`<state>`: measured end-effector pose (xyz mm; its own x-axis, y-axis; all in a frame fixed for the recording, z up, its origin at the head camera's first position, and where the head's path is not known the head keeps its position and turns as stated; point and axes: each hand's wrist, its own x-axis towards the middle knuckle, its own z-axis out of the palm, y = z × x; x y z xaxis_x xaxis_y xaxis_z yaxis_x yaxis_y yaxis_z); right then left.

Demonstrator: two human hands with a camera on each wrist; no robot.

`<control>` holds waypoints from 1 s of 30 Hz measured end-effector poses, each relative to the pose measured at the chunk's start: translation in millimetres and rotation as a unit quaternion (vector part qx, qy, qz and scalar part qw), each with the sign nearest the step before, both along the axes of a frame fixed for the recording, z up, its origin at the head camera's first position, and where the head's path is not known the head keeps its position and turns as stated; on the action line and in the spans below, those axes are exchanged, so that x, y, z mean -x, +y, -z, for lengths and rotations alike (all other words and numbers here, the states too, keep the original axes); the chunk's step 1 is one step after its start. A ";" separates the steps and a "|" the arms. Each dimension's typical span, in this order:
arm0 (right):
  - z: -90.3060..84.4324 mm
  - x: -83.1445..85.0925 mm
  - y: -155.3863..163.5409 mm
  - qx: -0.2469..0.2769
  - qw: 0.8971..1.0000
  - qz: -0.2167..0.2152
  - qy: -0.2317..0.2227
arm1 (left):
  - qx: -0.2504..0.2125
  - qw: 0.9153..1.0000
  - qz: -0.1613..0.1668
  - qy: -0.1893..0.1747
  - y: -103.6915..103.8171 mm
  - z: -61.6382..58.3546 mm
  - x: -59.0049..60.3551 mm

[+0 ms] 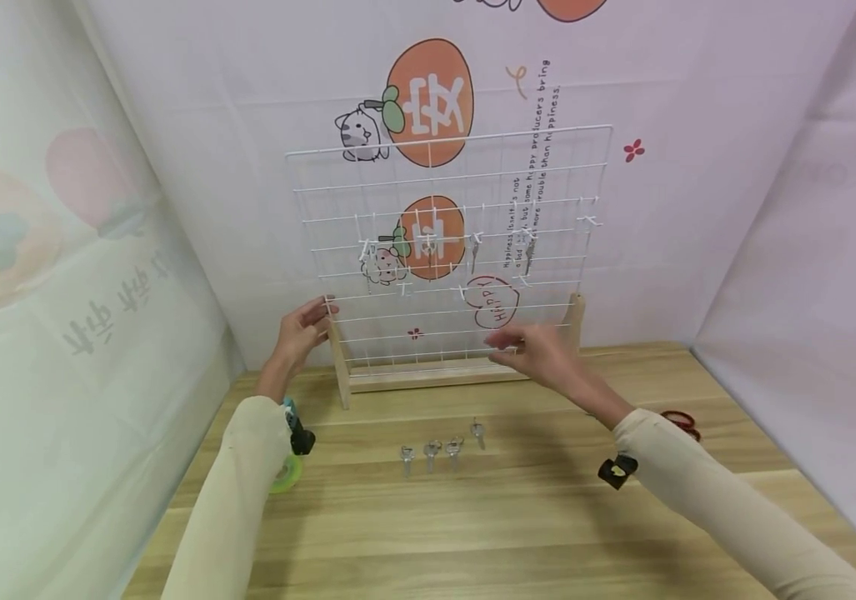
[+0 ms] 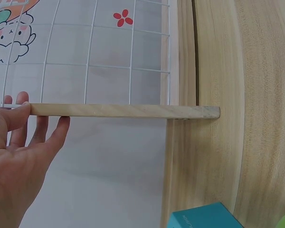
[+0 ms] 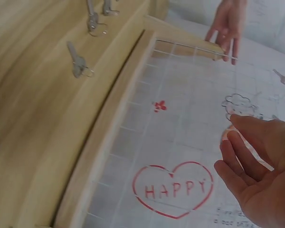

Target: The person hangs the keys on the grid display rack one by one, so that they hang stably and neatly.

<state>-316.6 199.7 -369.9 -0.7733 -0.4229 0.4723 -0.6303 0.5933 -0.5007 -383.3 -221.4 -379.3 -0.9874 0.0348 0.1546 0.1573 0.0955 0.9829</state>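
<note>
Head: left grip [image 1: 302,330] holds post [image 1: 339,363] (wooden).

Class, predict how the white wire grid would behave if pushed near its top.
The white wire grid likely stays stiff: its wires run straight. It may tip, standing tall in a low wooden stand. The left hand, pinching one upright, might steady it.

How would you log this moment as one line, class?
Left grip: holds wooden upright | Right grip: in front of wire grid, nothing visibly held | Keys: four on table, others hung on grid
</note>
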 end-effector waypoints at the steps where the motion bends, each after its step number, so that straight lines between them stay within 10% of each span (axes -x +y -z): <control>1: 4.7 -0.1 -0.9 -0.004 1.000 -0.003 -0.001 | 0.000 1.000 0.000 0.000 -0.1 -0.1 -0.2; 30: 134.8 22.6 -18.2 -0.071 0.992 -0.056 -0.091 | -0.002 1.000 0.005 0.001 0.0 -0.9 0.3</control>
